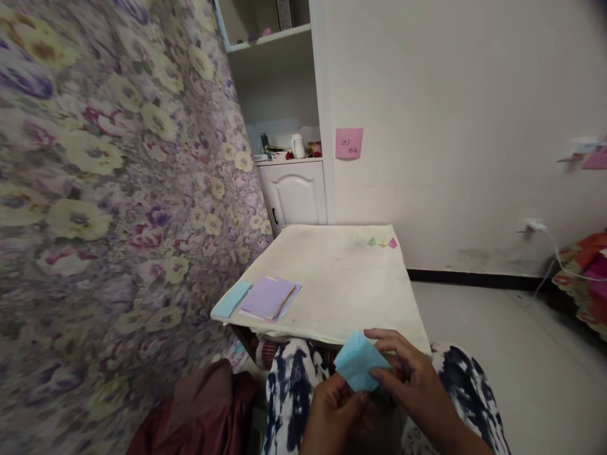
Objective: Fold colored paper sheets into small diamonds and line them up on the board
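A small light-blue piece of folded paper (359,361) is held up over my lap, just in front of the table's near edge. My left hand (334,407) pinches its lower corner between thumb and fingers. On the other side, my right hand (408,373) grips the paper's right edge, thumb on the front face and fingers behind or beside the upper edge. Creases show faintly on the paper. The fingers behind the paper are partly hidden.
On the cream-covered table (341,278) lie a stack of purple and other coloured papers (269,298), a blue paper (232,299) and three small folded pieces (382,243). A floral curtain (142,221) hangs at left. Dark red cloth (203,404) lies beside my leg.
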The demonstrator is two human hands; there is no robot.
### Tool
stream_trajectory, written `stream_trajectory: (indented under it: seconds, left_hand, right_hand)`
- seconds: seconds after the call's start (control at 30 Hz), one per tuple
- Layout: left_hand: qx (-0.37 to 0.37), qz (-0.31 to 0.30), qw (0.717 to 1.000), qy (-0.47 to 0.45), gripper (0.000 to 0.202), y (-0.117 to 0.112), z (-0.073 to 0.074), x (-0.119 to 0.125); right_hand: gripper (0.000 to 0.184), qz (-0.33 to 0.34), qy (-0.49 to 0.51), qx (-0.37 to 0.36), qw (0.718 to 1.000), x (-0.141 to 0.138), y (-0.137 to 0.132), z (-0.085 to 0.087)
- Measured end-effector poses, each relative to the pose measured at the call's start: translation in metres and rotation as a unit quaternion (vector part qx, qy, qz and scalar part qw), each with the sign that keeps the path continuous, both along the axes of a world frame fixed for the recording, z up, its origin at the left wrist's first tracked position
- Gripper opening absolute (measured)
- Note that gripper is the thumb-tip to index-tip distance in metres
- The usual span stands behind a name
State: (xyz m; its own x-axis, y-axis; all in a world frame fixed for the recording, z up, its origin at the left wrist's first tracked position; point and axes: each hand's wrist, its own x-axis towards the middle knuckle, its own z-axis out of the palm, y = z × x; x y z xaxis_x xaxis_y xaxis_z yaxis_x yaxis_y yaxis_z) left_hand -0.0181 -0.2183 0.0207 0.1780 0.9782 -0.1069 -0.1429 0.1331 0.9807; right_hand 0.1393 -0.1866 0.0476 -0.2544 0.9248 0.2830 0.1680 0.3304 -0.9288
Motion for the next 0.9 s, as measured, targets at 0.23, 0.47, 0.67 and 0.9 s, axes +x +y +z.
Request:
stream_trajectory:
  seconds: [0.23, 0.47, 0.67, 0.9]
  left_hand:
    - [0.047, -0.020, 0.993, 0.106, 0.017, -0.001, 0.008, -0.007]
    - [0.113, -0.017, 0.969, 0.219, 0.013, 0.004, 0.013, -0.012]
    - [0.133, 0.032, 0.967, 0.215, 0.012, 0.012, 0.022, -0.009]
    - [0.059, 0.075, 0.995, -0.008, 0.035, 0.036, 0.024, -0.004]
  right_hand:
    - [0.005, 0.072, -0.067, -0.003, 0.995, 0.008, 0.005, 0.016]
    - [0.008, 0.091, -0.019, 0.030, 0.995, 0.008, 0.005, 0.014]
    - [0.009, 0.046, -0.080, 0.039, 0.995, 0.002, 0.010, 0.005]
    - [0.004, -0.012, -0.141, -0.019, 0.990, 0.000, 0.027, -0.001]
